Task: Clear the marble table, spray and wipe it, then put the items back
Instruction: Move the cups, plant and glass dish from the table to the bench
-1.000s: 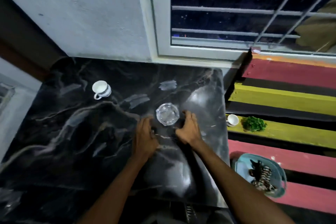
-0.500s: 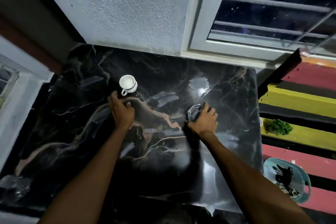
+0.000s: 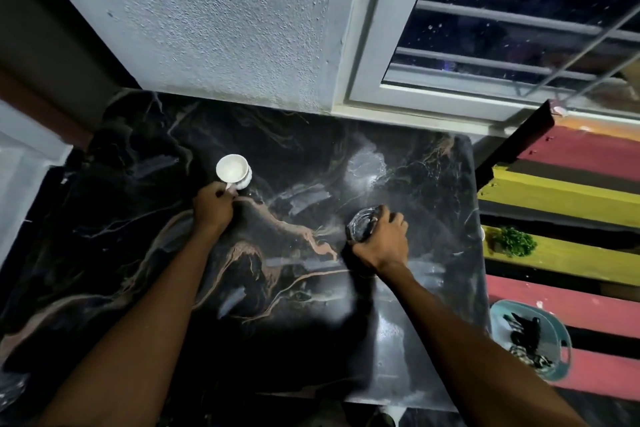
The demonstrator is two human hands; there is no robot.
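The black marble table (image 3: 277,288) with pale and tan veins fills the middle of the view. A small white cup (image 3: 232,170) stands upright toward its far left. My left hand (image 3: 212,207) pinches the cup's handle from the near side. A clear glass dish (image 3: 362,226) sits toward the right of the table, tilted up on its edge. My right hand (image 3: 382,239) grips it from the right, fingers curled over its rim.
A striped red, yellow and black bench (image 3: 568,204) stands right of the table, holding a green leafy bunch (image 3: 514,241) and a light blue basin (image 3: 531,340) with dark items. A white wall (image 3: 225,28) and barred window (image 3: 519,28) lie behind the table.
My left hand moved from beside the glass dish to the white cup and took its handle. My right hand closed on the dish and tipped it up.
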